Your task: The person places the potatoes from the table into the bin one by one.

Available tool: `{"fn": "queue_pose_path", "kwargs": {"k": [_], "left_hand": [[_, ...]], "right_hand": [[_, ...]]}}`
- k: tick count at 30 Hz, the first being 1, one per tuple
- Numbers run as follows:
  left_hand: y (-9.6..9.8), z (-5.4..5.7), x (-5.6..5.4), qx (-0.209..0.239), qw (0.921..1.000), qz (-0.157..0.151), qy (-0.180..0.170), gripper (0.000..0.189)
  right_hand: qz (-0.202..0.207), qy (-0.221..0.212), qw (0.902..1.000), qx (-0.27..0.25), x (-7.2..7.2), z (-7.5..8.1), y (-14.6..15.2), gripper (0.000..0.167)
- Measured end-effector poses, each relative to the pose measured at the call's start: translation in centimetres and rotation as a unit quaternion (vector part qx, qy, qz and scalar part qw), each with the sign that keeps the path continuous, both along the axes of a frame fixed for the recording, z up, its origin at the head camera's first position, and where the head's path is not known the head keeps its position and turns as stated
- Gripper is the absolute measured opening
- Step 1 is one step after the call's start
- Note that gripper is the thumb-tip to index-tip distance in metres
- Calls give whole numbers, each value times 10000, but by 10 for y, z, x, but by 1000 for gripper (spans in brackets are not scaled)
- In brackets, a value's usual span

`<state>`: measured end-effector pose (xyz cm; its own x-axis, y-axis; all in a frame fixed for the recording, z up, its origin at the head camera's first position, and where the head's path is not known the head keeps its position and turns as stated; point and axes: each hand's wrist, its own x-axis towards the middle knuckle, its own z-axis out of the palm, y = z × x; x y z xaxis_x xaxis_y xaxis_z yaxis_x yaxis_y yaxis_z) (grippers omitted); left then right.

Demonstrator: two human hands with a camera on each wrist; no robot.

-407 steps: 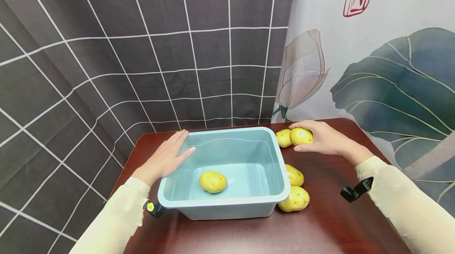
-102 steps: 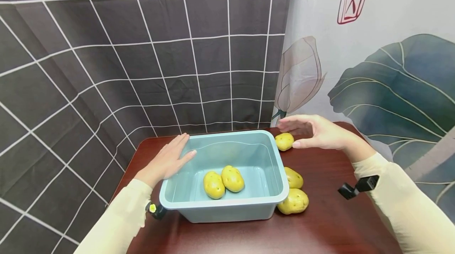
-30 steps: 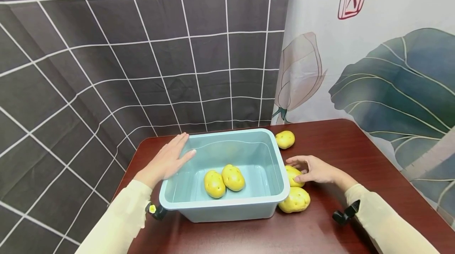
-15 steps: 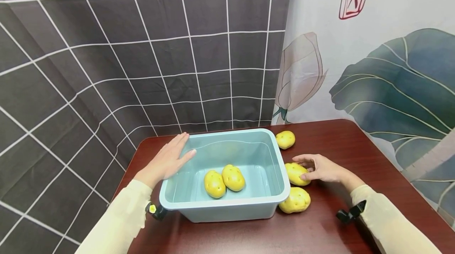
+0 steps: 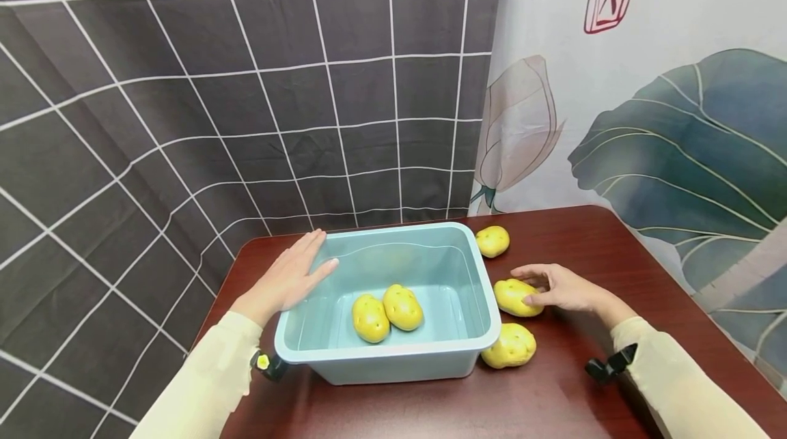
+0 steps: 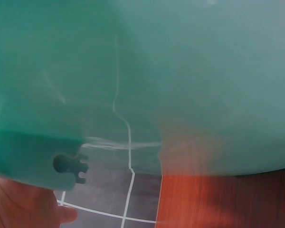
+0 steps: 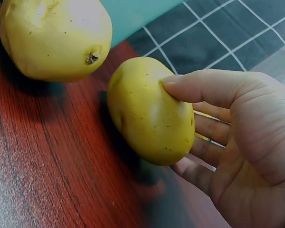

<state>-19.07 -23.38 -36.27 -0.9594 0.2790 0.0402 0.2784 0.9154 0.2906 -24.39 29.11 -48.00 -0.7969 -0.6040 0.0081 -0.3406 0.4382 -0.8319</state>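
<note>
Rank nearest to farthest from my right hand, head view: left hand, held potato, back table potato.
1. Held potato: in your right hand.
2. Back table potato: right of the tub's back corner.
3. Left hand: at the tub's left.

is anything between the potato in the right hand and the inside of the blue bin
Yes, the right side wall of the blue bin: the potato held by the right hand is outside it, so it likely needs lifting over the rim. No other object visibly stands between.
</note>
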Motion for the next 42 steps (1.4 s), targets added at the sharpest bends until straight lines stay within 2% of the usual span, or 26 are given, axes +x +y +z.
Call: {"fn": "queue_pose_path", "kwargs": {"k": [7,15,27,42], "left_hand": [[0,-2,-1,11,10000,5,-27,84],[-1,-3,0,8,10000,36,-19,86],[-1,-3,1,5,10000,28,0,84],[0,-1,0,29,10000,13,-12,84]], "right_hand": [[2,437,9978,492,2,3,-5,57],[-123,637,9939,889,4,2,-14,65],[-152,955,9925,753,4,-8,-26,66],[-379,955,9926,652,4,-18,-30,62]]}}
